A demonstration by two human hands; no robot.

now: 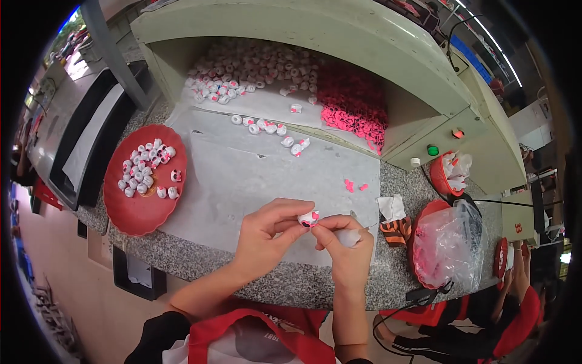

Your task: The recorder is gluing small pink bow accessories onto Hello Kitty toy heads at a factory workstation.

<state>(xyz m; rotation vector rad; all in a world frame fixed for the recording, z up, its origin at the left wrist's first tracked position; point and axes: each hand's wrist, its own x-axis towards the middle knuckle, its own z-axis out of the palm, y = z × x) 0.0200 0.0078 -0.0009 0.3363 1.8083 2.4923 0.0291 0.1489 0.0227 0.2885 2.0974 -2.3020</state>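
Note:
Between my two hands is a small white toy head (308, 216) with a pink bow and a dark patch on its face. My left hand (265, 236) pinches it between thumb and fingers. The thumb and forefinger of my right hand (347, 249) press at its right side, by the pink part. A whitish wad (348, 237), perhaps tissue, is tucked among the right fingers. Both hands are over the near part of a pale work sheet (224, 176). Loose pink pieces (350, 185) lie on the sheet just beyond my right hand.
A red plate (115, 203) of similar heads stands left. Behind, a shelf box holds piled white heads (260, 67) and pink pieces (351, 118). Right are a striped cloth (396, 232), a red basket (438, 176) and a plastic bag (454, 242). Another person's arm (520, 279) shows far right.

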